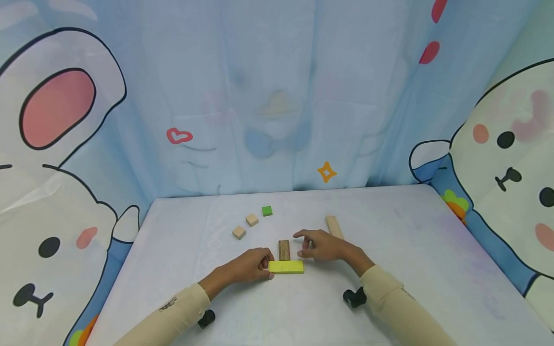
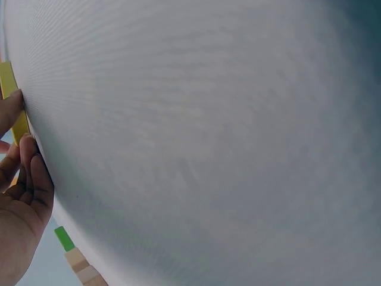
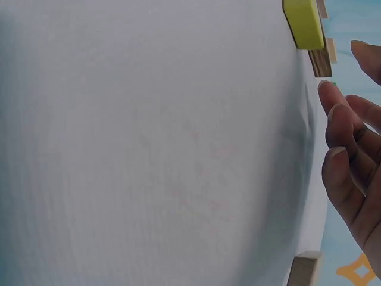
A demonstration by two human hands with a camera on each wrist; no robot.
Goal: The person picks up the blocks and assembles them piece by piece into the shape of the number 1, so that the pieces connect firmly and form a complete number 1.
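Note:
A long yellow block (image 1: 286,267) lies crosswise on the table, in front of a small dark brown wood-grain block (image 1: 283,250). My left hand (image 1: 251,265) pinches the yellow block's left end; in the left wrist view the thumb and fingers sit on either side of the yellow block (image 2: 8,80). To the right of the brown block, my right hand (image 1: 323,245) hovers with bent, spread fingers and holds nothing. The right wrist view shows a gap between those fingers (image 3: 340,128) and the yellow block (image 3: 303,24).
Farther back on the left are two pale wooden cubes (image 1: 239,232) and a green block (image 1: 267,211). A long pale wooden plank (image 1: 334,227) lies behind my right hand, partly covered by it. A printed curtain (image 1: 268,96) hangs beyond the white table's (image 1: 411,230) back edge.

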